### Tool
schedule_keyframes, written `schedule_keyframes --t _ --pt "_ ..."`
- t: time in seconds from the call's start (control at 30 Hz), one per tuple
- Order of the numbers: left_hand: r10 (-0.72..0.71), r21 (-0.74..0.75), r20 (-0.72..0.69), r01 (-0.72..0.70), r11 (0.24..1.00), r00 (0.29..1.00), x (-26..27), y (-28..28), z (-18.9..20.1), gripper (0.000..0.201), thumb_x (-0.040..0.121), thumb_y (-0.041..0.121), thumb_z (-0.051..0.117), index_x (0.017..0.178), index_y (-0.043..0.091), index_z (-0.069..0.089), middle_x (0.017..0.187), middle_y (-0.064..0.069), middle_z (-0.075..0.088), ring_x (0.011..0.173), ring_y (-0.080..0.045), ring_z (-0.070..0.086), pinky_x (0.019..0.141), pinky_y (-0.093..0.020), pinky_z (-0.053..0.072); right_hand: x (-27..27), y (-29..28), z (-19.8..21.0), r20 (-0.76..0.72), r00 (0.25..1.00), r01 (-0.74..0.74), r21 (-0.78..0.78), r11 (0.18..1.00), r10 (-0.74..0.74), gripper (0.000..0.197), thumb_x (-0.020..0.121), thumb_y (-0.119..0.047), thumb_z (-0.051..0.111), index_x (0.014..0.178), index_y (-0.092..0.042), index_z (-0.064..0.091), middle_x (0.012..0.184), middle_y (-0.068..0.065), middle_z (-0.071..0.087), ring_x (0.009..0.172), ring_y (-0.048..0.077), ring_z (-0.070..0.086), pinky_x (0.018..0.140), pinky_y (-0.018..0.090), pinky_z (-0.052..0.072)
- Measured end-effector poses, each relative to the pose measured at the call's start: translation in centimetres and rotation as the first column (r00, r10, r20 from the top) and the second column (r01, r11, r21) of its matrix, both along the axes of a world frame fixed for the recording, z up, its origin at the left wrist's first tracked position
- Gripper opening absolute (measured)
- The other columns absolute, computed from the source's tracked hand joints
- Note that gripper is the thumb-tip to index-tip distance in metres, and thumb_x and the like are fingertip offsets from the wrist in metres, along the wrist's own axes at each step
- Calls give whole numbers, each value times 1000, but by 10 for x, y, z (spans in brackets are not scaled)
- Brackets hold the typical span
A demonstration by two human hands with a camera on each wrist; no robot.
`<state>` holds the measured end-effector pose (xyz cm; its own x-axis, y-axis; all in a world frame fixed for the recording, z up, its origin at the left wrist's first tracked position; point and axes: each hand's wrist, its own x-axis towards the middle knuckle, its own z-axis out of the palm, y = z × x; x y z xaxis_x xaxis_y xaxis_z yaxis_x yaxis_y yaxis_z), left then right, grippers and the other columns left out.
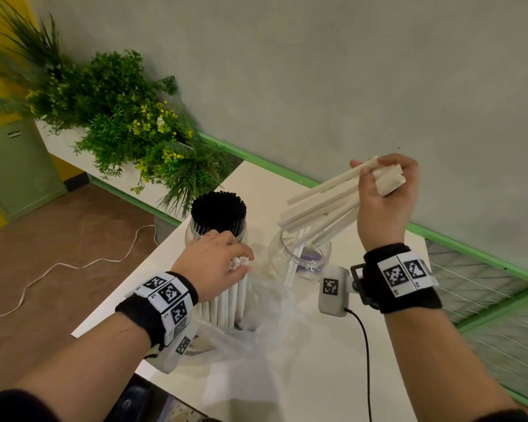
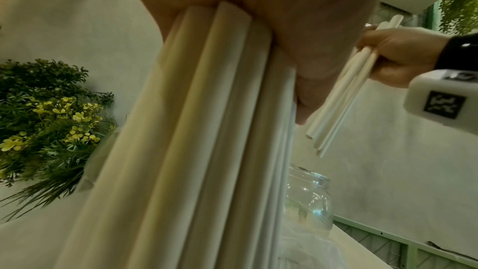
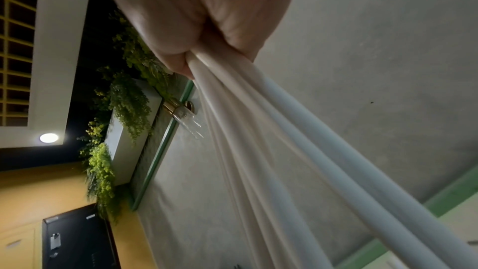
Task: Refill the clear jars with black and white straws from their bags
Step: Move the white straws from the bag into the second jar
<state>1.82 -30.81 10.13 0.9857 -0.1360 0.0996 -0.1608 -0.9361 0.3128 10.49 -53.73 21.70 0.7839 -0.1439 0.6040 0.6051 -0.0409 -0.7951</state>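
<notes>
1. White table (image 1: 256, 190) stands vs. a grey wall w/ green trim along its base; brown floor beyond the table's far-left edge, a white cord (image 1: 73, 263) trailing on it.
2. Landmark: the clear jar (image 1: 299, 257) near table centre. Just left of it, a 2nd jar packed w/ black straws (image 1: 218, 213). Planter of green and yellow foliage (image 1: 128, 117) well beyond that jar, at the wall.
3. Right hand (image 1: 384, 193) is above and right of the clear jar, fingers clamped round a fan of white straws (image 1: 320, 205); their lower ends slant down toward the jar mouth, a few already inside.
4. Left hand (image 1: 214, 263) is in front-left of the clear jar, fingers curled on top of an upright bundle of white straws (image 1: 226, 303) standing in a crumpled clear bag (image 1: 256, 324).
5. Hard to tell: bag edges vanish vs. the table; the bundle's base is hidden in plastic. Wrist views show mostly palm and straws, blurred. Bag for black straws not seen.
</notes>
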Motion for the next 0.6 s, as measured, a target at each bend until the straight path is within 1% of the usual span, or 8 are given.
schedule_keyframes --t 0.13,0.23,0.3,0.37,0.43,0.5,0.53,0.6 --pt "-1 3 6 1 1000 1000 -4 2 0 49 80 62 24 112 43 57 99 13 50 89 -10 41 82 -32 44 5 3 -16 -36 998 53 -81 995 -56 34 90 7 49 94 -27 47 101 4 53 103 20 68 91 47 52" --pt "5 7 -2 -5 1000 1000 -4 4 -2 47 81 61 25 112 44 56 100 14 50 91 -10 43 82 -33 45 2 7 -23 18 996 84 -137 987 -82 34 89 4 49 94 -29 48 103 13 55 104 18 68 88 50 52" --pt "8 -6 0 -8 1000 1000 -5 4 -2 45 81 60 28 111 44 57 99 14 50 90 -10 43 81 -34 45 -3 13 -22 116 991 81 -181 980 -61 44 88 5 49 95 -38 48 103 18 55 103 19 67 83 43 53" --pt "10 -7 0 -10 1000 1000 -4 4 -2 45 81 60 28 110 44 57 98 13 50 87 -11 41 81 -35 46 -4 20 -20 214 976 89 -272 958 -30 50 86 4 49 94 -46 49 100 9 55 99 24 67 78 33 51" --pt "12 -2 -3 -12 1000 1000 -4 4 -1 45 80 60 27 110 44 57 98 14 50 87 -11 41 82 -36 46 -3 25 -22 263 965 82 -354 932 15 37 86 -1 50 93 -37 52 98 -1 53 95 29 66 74 30 49" --pt "13 0 -8 -13 1000 1000 -4 3 -1 46 80 60 26 110 44 57 99 13 50 88 -11 43 82 -36 46 -3 26 -28 249 967 59 -390 919 44 34 87 -1 51 92 -35 52 98 2 55 94 26 65 74 26 47" --pt "14 -2 -9 -14 1000 1000 -3 3 -1 46 80 60 26 110 44 57 99 13 51 89 -12 44 82 -36 46 -3 26 -30 225 973 41 -387 921 52 43 87 1 51 92 -42 50 97 7 57 95 23 66 75 26 48" --pt "15 -5 -10 -15 1000 1000 -3 3 -1 47 80 61 26 110 44 57 99 13 51 90 -12 45 83 -37 46 -2 28 -31 176 983 14 -372 928 55 51 87 1 50 93 -49 49 97 12 58 96 21 66 76 36 52"
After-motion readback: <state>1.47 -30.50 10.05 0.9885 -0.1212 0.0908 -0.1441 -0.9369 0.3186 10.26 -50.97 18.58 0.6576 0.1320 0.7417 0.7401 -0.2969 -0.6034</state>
